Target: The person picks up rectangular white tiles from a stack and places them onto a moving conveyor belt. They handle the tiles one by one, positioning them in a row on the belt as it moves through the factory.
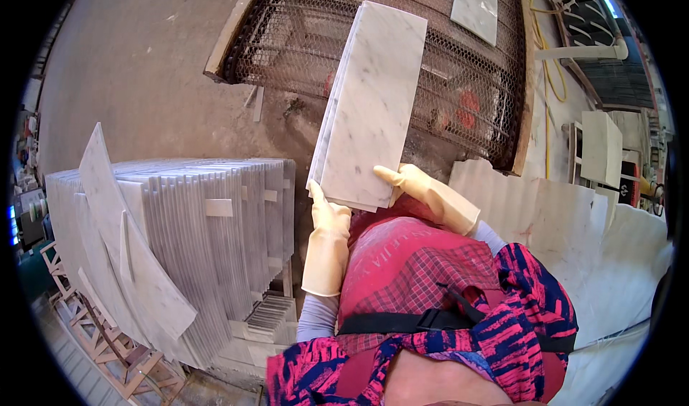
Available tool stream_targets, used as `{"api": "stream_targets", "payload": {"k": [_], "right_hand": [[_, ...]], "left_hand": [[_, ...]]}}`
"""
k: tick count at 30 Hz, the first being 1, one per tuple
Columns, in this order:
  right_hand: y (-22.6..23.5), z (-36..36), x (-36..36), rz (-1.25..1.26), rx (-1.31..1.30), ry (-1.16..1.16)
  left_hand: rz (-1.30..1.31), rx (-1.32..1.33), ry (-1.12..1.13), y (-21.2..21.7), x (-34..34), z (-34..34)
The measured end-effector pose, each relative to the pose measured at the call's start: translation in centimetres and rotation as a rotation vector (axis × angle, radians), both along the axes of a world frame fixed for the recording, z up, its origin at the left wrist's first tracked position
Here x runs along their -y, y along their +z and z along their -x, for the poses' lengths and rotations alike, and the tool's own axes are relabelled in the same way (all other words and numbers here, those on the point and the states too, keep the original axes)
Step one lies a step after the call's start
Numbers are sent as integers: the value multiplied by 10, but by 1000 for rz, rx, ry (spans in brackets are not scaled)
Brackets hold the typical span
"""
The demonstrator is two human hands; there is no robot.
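A few long white marble tiles (377, 97) with grey veins lie one on another, slightly fanned, in front of my body. Their far end reaches over a wire-mesh conveyor belt (287, 47). My left hand (329, 219), in a cream rubber glove, grips the near left corner of the tiles. The right hand (423, 189), gloved alike, holds their near right edge, its thumb lying on the top face and the other fingers hidden beneath. A single marble tile (475, 6) rests farther up the belt.
To my left, a large stack of upright marble slabs (215, 241) stands on a wooden pallet (122, 359), with loose curved-looking pieces leaning on it. Pale sheeting (560, 241) lies at right. A yellow hose (547, 83) runs beside the belt's wooden side rail (527, 97).
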State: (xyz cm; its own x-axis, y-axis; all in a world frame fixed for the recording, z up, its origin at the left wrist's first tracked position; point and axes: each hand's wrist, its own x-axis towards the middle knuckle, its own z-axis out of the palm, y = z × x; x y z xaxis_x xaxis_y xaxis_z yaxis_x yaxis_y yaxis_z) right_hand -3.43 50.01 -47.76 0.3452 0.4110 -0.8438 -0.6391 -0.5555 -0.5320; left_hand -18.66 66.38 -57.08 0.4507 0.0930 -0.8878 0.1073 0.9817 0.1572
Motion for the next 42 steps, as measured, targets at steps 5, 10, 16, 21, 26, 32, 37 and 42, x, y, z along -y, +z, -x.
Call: {"api": "stream_targets", "payload": {"k": [5,10,16,21,26,32,37,42], "right_hand": [[-40,-14,49,7,135,35],[-41,-22,99,-121,178,-162],[-23,-11,95,-310,31,-507],[13,-27,108,-234,70,-550],[60,-62,119,-222,144,-506],[77,-129,86,-162,281,-493],[77,-240,18,-309,312,-520],[34,-377,-73,-482,387,-584]], "left_hand": [[-110,-72,50,24,1,-9],[-96,24,50,24,-1,-10],[52,297,82,19,-9,-14],[89,210,51,22,-11,-23],[1,149,70,7,-9,-20],[-98,229,30,-3,-7,-13],[-750,-245,-430,-8,5,2],[-929,-407,-596,18,13,-15]]}}
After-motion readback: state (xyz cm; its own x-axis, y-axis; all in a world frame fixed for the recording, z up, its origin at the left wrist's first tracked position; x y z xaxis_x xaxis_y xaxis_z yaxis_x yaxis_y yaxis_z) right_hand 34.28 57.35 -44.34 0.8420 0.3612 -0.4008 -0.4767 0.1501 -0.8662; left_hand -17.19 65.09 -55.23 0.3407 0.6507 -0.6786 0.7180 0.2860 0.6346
